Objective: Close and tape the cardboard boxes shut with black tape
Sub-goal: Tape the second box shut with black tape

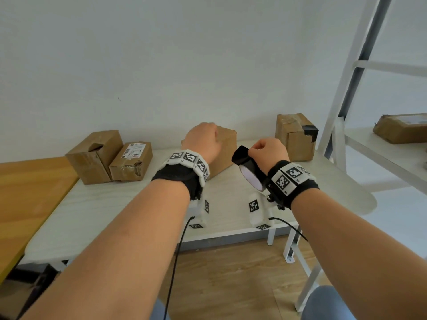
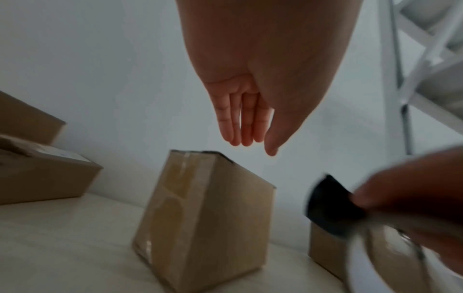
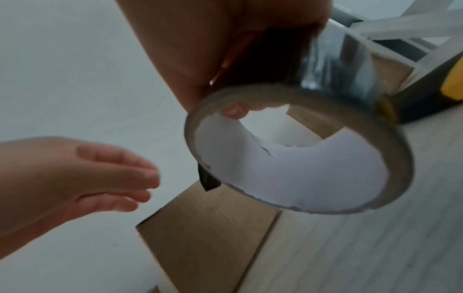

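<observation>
Two cardboard boxes (image 1: 108, 158) sit far left on the pale table (image 1: 115, 209). The left hand (image 1: 203, 140), fingers straight and empty, hovers over the middle box (image 1: 225, 153). The right hand (image 1: 269, 150) grips the roll of black tape (image 1: 250, 172); a taped box (image 1: 295, 137) stands far right.

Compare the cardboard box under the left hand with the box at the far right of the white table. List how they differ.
1. The middle box shows only a thin dark edge along its top; the right box has a broad black tape patch over its upper corner.
2. The middle box's faces look smooth; the right box is crumpled, with wrinkled old tape.
3. The left hand hovers over the middle box; no hand is near the right box.

Both are brown, upright, on the white table.
</observation>
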Motion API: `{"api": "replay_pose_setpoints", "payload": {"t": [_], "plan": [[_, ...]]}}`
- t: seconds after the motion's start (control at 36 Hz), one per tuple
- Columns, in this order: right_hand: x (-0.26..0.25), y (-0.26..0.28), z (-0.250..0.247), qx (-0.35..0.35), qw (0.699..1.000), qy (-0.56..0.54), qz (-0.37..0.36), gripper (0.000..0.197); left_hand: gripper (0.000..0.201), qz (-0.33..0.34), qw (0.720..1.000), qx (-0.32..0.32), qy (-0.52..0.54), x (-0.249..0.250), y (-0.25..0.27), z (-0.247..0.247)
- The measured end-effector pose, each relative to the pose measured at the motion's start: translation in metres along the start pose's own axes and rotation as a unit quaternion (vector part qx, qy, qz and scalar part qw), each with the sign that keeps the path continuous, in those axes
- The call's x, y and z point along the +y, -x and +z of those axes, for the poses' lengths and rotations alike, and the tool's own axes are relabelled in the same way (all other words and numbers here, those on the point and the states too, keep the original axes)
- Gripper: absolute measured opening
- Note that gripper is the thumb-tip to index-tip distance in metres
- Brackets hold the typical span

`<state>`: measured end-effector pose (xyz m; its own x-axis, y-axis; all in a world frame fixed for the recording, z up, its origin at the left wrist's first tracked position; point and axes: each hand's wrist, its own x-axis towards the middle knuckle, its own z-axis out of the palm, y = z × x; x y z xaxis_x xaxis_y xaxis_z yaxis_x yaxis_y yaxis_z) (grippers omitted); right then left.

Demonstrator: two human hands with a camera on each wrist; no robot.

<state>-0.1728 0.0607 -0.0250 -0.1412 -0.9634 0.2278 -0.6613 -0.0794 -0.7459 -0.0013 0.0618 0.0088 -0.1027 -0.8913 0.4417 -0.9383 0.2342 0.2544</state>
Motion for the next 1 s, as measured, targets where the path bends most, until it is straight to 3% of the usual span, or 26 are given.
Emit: {"api": "replay_pose_setpoints", "payload": {"t": [0.14, 0.33, 0.42, 0.61, 1.0], "plan": [[0.007, 0.0, -0.001, 0.006, 1.0, -0.009, 0.017, 0.013, 0.027, -0.019, 0.999, -0.014, -0.044, -0.028, -0.003, -0.005], [-0.007, -0.002, 0.006, -0.004, 1.0, -0.03, -0.003, 0.013, 0.06, -0.085, 0.99, -0.102, -0.055, -0.045, 0.0, 0.006], [-0.01, -0.004, 0.007, -0.005, 0.999, -0.048, -0.011, 0.012, 0.052, -0.091, 0.988, -0.122, -0.039, -0.044, 0.002, 0.011], [-0.012, -0.005, 0.008, -0.009, 0.998, -0.064, -0.022, 0.01, 0.046, -0.097, 0.991, -0.092, -0.018, -0.04, 0.003, 0.016], [-0.008, -0.002, -0.004, 0.004, 0.997, -0.071, -0.014, 0.013, 0.059, -0.086, 0.992, -0.083, -0.029, -0.01, 0.014, 0.008]]}}
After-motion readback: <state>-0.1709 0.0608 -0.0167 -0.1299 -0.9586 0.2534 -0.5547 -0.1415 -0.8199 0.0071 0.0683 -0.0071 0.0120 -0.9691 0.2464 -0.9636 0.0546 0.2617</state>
